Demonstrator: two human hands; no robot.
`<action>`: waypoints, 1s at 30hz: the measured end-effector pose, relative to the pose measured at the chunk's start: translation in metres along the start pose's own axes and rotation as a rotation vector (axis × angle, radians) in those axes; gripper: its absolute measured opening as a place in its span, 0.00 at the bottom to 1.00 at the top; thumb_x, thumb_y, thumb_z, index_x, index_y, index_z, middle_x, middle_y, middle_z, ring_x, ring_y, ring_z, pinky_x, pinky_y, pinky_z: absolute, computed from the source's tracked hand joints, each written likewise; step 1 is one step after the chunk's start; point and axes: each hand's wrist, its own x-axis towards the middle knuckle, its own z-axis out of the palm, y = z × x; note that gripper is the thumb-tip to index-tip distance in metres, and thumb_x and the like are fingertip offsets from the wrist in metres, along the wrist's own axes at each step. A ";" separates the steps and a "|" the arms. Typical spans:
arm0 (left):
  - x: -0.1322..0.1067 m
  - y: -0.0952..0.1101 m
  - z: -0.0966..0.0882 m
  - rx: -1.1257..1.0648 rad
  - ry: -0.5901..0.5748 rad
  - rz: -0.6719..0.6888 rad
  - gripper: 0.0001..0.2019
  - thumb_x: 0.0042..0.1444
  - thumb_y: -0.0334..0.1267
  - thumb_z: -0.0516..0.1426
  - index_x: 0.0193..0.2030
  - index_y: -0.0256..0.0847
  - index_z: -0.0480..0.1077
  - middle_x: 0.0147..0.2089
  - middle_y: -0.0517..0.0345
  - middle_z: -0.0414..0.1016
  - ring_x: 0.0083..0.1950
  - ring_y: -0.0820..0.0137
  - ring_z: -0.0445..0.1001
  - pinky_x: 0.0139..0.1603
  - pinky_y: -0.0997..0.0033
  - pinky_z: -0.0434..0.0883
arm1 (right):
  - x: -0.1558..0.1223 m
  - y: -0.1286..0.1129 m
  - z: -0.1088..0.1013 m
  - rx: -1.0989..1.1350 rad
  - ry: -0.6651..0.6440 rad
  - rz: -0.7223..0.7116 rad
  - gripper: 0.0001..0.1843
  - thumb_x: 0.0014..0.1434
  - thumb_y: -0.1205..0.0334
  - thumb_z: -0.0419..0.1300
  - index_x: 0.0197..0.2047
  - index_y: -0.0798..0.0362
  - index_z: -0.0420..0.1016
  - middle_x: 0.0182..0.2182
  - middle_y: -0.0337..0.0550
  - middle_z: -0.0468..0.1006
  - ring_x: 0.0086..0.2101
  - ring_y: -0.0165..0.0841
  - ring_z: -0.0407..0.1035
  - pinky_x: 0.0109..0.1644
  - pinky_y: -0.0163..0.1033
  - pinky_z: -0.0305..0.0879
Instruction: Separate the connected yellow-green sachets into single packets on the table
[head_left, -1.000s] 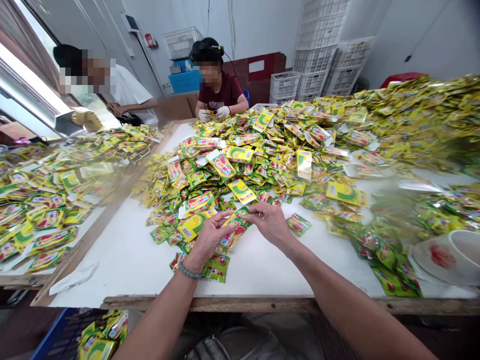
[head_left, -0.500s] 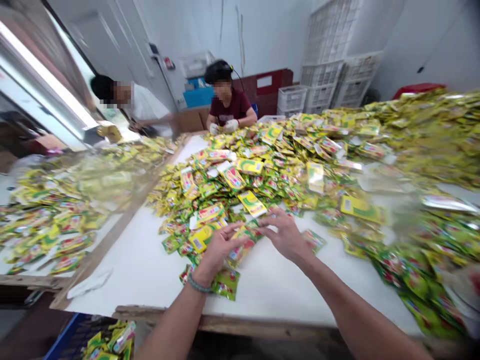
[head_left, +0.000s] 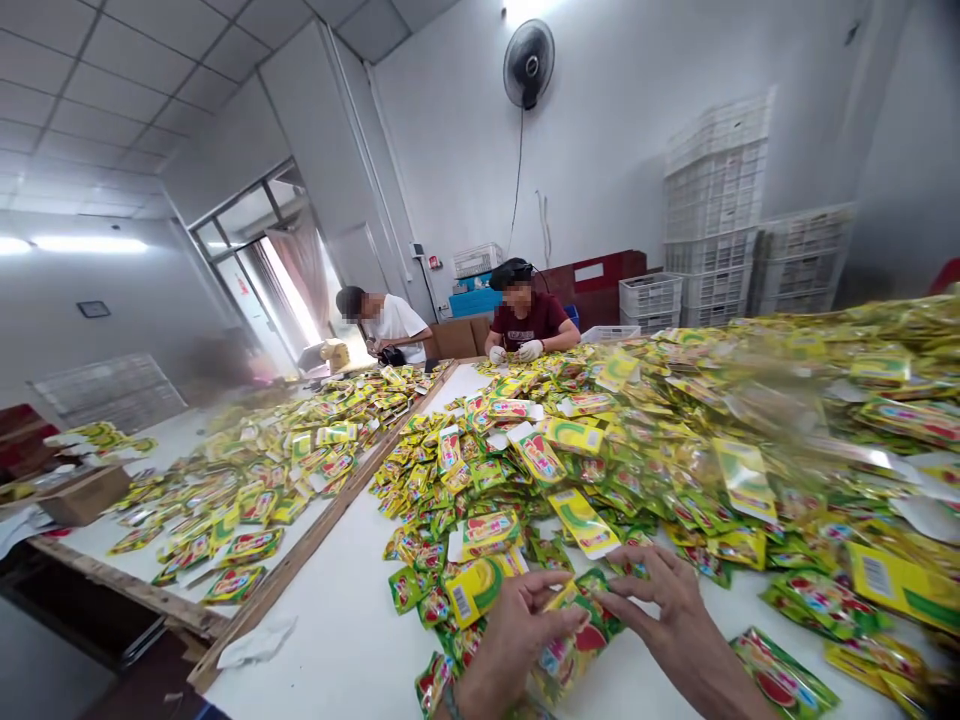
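Observation:
My left hand (head_left: 517, 640) is closed round a yellow packet printed with watermelon (head_left: 574, 655), thumb lying across its face. At the packet's green upper right end, the thumb and fingers of my right hand (head_left: 667, 615) are pinched together. Whether that green end is a separate sachet cannot be made out. Just beyond the hands lie a flat yellow carton (head_left: 585, 522) and another yellow carton with a barcode (head_left: 480, 590). Several small green sachets (head_left: 433, 685) lie beside my left wrist. To the right of my right hand is a green watermelon sachet (head_left: 784, 675).
A large heap of sachets and cartons (head_left: 637, 460) covers much of the white table (head_left: 330, 620). A wooden strip (head_left: 330, 530) divides it from a second heap (head_left: 300, 470). Two people (head_left: 529, 320) (head_left: 394, 325) work across the table. White crates (head_left: 720, 220) stand stacked behind.
My view has tilted upward, so the table and hands appear lower and the wall fan shows. Both hands stay close together at the watermelon packet.

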 end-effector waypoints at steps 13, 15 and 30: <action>0.001 -0.001 0.008 -0.104 0.039 0.093 0.30 0.40 0.46 0.71 0.50 0.38 0.71 0.25 0.63 0.72 0.25 0.74 0.68 0.30 0.75 0.64 | -0.002 -0.028 0.004 0.217 -0.226 0.127 0.33 0.49 0.27 0.55 0.33 0.46 0.85 0.54 0.51 0.75 0.59 0.54 0.61 0.63 0.59 0.58; 0.002 0.000 0.009 -0.123 0.105 0.131 0.31 0.44 0.49 0.69 0.53 0.40 0.66 0.27 0.63 0.71 0.26 0.73 0.69 0.29 0.75 0.65 | 0.000 -0.024 0.003 0.301 -0.150 0.146 0.32 0.48 0.29 0.58 0.41 0.47 0.83 0.51 0.52 0.77 0.53 0.52 0.67 0.56 0.54 0.67; -0.006 0.004 0.010 -0.180 -0.041 0.137 0.25 0.49 0.44 0.67 0.50 0.43 0.63 0.37 0.59 0.73 0.35 0.71 0.72 0.38 0.73 0.68 | -0.005 -0.028 0.010 0.402 -0.177 0.042 0.25 0.56 0.38 0.58 0.36 0.50 0.82 0.32 0.45 0.80 0.34 0.38 0.73 0.38 0.36 0.72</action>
